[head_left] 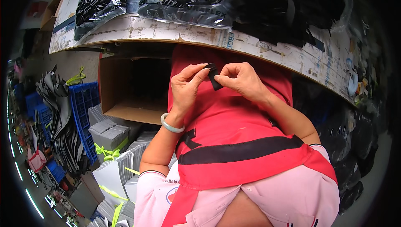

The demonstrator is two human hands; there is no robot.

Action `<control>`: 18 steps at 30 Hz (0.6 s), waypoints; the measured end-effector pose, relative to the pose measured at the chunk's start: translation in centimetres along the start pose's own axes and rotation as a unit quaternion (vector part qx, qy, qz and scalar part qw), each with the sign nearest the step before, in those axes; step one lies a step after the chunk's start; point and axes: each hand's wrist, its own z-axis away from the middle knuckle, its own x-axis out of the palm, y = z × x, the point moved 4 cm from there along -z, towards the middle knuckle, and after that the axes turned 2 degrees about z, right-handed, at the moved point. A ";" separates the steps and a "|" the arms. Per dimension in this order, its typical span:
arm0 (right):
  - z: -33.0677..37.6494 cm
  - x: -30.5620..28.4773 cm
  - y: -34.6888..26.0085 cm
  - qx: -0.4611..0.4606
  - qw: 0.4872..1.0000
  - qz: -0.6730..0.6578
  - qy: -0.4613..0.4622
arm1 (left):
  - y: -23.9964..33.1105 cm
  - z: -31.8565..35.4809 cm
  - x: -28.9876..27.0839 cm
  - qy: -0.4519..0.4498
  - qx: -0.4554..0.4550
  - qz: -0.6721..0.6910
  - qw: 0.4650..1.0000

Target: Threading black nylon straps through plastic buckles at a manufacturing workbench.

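Observation:
A short black strip [214, 78], which looks like fabric or elastic, hangs between my two hands above my red apron [234, 114]. My left hand [187, 85] pinches its upper end between thumb and forefinger. Lower down, the thumb and forefinger of my right hand [240, 79] close on the strip's right edge. A pale bangle [172, 129] circles my left wrist. Both hands are held just in front of the table's near edge.
On the worn white table [167, 31] lie a clear bag of black pieces [184, 1], a smaller bag [100, 6] and a dark heap [288, 10]. Below stands an open cardboard box [133, 112]. Grey sheet stacks [109, 133] and a blue crate [83, 114] are on the left.

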 end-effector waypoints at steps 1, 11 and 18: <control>-0.1 0.0 0.1 -0.009 1.000 -0.012 0.004 | 0.0 0.0 0.1 -0.015 0.019 -0.022 0.999; -0.7 -0.1 0.8 0.027 0.973 -0.195 -0.118 | 1.2 0.7 -0.1 -0.067 0.134 -0.108 0.983; -0.3 -0.5 0.9 0.023 0.986 -0.153 -0.066 | 1.7 1.4 0.1 -0.069 0.154 -0.140 0.976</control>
